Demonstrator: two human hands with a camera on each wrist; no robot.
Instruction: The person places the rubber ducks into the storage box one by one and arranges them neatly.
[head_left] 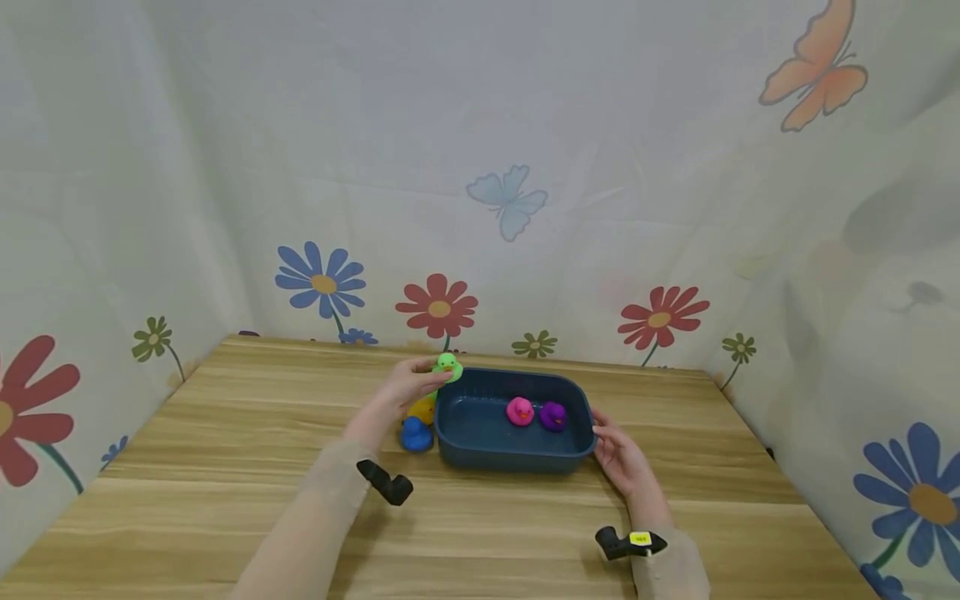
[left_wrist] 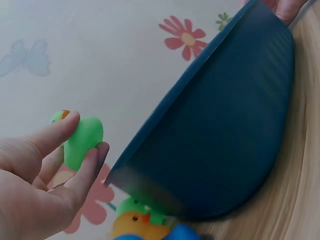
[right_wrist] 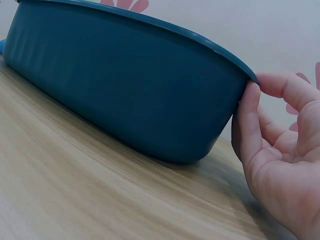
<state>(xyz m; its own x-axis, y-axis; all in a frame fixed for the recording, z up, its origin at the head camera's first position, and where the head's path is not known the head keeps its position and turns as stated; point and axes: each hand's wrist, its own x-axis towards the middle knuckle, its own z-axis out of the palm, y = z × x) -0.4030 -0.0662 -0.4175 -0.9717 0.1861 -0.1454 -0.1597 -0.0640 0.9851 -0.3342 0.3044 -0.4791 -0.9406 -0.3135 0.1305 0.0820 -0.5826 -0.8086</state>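
My left hand [head_left: 411, 385] pinches a green rubber duck [head_left: 447, 367] between thumb and fingers, raised at the left end of a dark blue plastic basin [head_left: 510, 461]. The left wrist view shows this green duck [left_wrist: 84, 142] beside the basin's rim. My right hand [head_left: 618, 454] holds the basin's right end at the rim; in the right wrist view the fingertips [right_wrist: 254, 92] meet just at and under that rim. Inside the basin sit a pink duck [head_left: 520, 411] and a purple duck [head_left: 553, 416].
Left of the basin, a blue duck [head_left: 416, 434] and a yellow duck [head_left: 422, 409] stand on the wooden table [head_left: 480, 525]. Another green duck [left_wrist: 131, 205] is partly hidden behind the yellow one. A flower-printed cloth [head_left: 375, 167] hangs behind the table.
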